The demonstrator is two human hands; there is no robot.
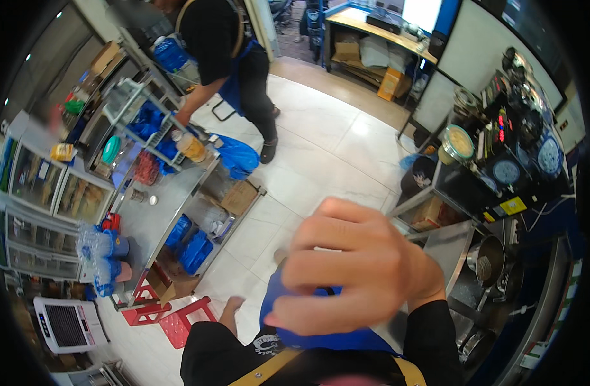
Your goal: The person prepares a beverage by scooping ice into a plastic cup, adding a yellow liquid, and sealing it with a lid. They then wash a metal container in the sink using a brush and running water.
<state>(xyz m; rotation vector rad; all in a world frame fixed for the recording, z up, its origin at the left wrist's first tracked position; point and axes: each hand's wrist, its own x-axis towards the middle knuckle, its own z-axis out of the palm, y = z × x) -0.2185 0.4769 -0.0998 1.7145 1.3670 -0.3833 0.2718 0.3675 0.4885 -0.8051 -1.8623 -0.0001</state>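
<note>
My right hand (343, 270) is raised close to the camera, in front of the blue apron (362, 340). Its fingers are curled in, and no held object is visible. A small white strip shows between two fingers; what it is cannot be told. My left arm hangs at my side from a black sleeve. The lower part of it, with my left hand (234, 305), is small and unclear, beside a red plastic stool (181, 328); its fingers cannot be made out.
At left is a steel table (152, 219) with cups, a bottle (191, 146) and a rack. Another person (217, 53) reaches to it. Glass-door fridges (39, 178) stand beyond. On the right are a black counter unit (497, 188), a lidded tub (456, 144) and pans (485, 260).
</note>
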